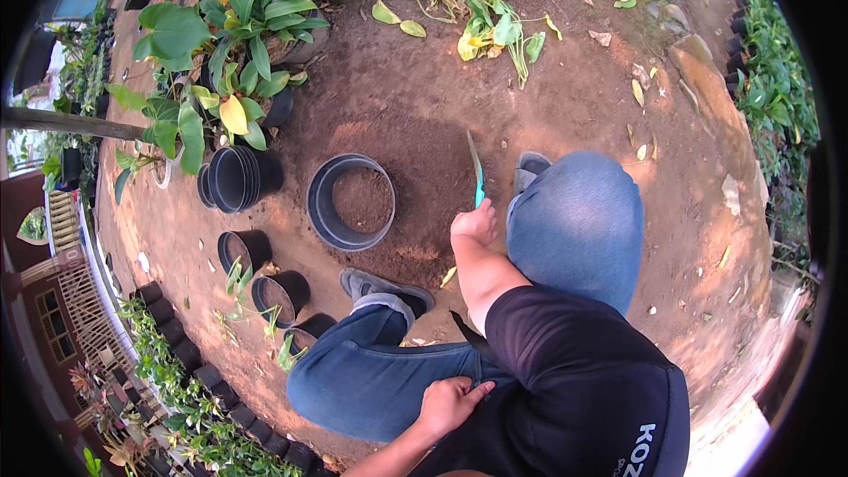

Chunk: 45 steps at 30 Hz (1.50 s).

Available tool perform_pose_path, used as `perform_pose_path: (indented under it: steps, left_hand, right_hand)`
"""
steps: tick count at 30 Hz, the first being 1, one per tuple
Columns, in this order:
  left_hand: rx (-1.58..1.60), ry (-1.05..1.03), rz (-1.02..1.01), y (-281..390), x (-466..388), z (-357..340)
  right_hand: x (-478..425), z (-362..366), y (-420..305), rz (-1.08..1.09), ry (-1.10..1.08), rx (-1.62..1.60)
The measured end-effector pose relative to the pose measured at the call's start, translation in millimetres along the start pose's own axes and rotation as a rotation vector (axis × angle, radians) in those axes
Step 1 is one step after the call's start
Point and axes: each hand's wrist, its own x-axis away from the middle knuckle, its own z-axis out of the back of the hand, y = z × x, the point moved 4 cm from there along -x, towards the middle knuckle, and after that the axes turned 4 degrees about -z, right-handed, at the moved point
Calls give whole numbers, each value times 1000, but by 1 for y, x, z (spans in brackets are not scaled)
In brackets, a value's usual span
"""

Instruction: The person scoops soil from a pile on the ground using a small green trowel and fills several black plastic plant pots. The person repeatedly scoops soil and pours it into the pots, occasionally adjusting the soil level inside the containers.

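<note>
My right hand (476, 221) is closed around the turquoise handle of a hand tool (476, 165). Its narrow metal blade points away from me, just over or against loose dark soil (430, 172); contact is not clear. A large black plastic pot (317, 218), partly filled with brown soil (361, 199), stands left of the tool. My left hand (452, 404) rests in my lap on my jeans, fingers curled and thumb lying across, with nothing visible in it.
Stacked black nursery pots (242, 179) lean left of the large pot. Several smaller soil-filled pots (281, 298) stand nearer my left leg, with seedlings beside them. Leafy potted plants (252, 33) grow at upper left. Uprooted, yellowing plants (493, 26) lie ahead; stones (702, 79) edge the right side.
</note>
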Motion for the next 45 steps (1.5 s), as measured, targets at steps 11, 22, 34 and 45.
perform_pose_path:
  steps: [11,22,34,45]
  left_hand:
    - [-265,-140,-6,-4,-2,-10]
    - [-466,149,-58,12,10,-17]
    - [-295,-74,-114,-2,5,-8]
    - [-326,-23,-288,2,18,17]
  right_hand:
    - [-8,0,-21,93,56,40]
    - [-6,4,-25,92,69,41]
    - [-16,5,-33,174,-95,60]
    - [-1,8,-24,298,-211,124]
